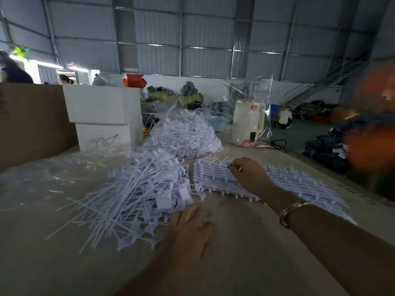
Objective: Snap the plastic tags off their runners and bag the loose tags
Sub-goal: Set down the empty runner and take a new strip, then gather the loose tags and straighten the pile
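A high hall of grey corrugated metal panels fills the top of the frame, with a steel staircase at the upper right and dark goods heaped on the floor below it. Across the lower frame runs the pale beige worktop (245,253), partly covered at the left by a crinkled clear plastic sheet (53,174). A brown cardboard wall (32,122) and stacked white boxes (100,116) stand at the upper left. A white plastic electric kettle (248,120) sits right of centre, inside or behind a clear bag.

A clear bag heaped with loose white tags (188,135) lies at the centre, probably already filled. Below it, left of centre, spreads a loose pile of white plastic tags with long thin tails (136,195), seemingly snapped off and awaiting bagging. To its right lies a flat stack of white tags on their runners (288,184), kept orderly, likely so that one sheet lifts off at a time.

The right hand (245,174) reaches over this stack, its fingertips pinching a runner at the upper edge. The left hand (190,227) rests on the lower edge of the loose pile, fingers loosely curved and gripping nothing visible, perhaps steadying it. A gold bangle (292,212) circles the right wrist.
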Available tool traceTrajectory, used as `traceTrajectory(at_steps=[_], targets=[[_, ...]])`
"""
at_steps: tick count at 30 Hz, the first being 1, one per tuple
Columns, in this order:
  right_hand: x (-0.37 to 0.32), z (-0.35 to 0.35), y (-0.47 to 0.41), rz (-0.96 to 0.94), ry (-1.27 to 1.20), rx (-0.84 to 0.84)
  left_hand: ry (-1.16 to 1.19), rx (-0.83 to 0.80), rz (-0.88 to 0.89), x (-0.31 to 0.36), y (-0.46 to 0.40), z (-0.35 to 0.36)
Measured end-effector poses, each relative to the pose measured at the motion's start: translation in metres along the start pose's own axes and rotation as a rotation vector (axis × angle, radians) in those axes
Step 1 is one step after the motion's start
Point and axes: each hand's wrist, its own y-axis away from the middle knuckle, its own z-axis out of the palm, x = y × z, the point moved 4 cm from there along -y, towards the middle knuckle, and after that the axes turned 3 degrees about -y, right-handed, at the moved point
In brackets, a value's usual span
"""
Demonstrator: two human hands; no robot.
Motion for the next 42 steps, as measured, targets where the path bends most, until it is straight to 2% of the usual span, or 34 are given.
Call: traceTrajectory(at_steps=[5, 11, 16, 20, 23, 26, 28, 30, 32, 34, 37, 39, 42], targets=[[0.023, 0.035, -0.052, 0.076, 0.296, -0.193, -0.006, 0.066, 0.014, -0.006, -0.003, 0.008], [0.041, 0.058, -0.083, 0.185, 0.459, -0.231, 0.000, 0.103, -0.024, -0.013, -0.003, 0.012], [0.047, 0.056, -0.090, 0.115, 0.521, -0.233, 0.022, 0.109, -0.024, -0.012, -0.002, 0.011], [0.055, 0.057, -0.086, 0.080, 0.581, -0.312, 0.009, 0.082, -0.017, -0.008, 0.000, 0.012], [0.056, 0.058, -0.085, 0.053, 0.608, -0.227, 0.022, 0.075, -0.046, -0.010, 0.000, 0.012], [0.053, 0.047, -0.086, 0.043, 0.604, -0.028, 0.004, 0.053, -0.097, -0.014, -0.002, 0.012], [0.049, 0.029, -0.090, 0.046, 0.398, 0.137, 0.020, 0.064, -0.131, -0.015, -0.003, 0.010], [0.041, 0.007, -0.092, -0.029, 0.119, 0.253, 0.050, 0.075, -0.139, -0.015, -0.003, 0.010], [0.024, -0.018, -0.091, -0.186, 0.047, 0.365, 0.074, 0.074, -0.138, -0.015, -0.003, 0.010], [0.002, -0.039, -0.088, -0.365, 0.204, 0.370, 0.100, 0.072, -0.142, -0.014, -0.004, 0.009], [-0.031, -0.052, -0.079, -0.560, 0.512, 0.258, 0.067, -0.001, -0.155, -0.012, -0.003, 0.006], [-0.050, -0.060, -0.068, -0.603, 0.586, 0.228, 0.118, -0.048, -0.175, -0.014, -0.003, 0.007], [-0.071, -0.065, -0.042, -0.639, 0.651, 0.201, 0.225, -0.014, -0.157, -0.015, 0.000, 0.008]])
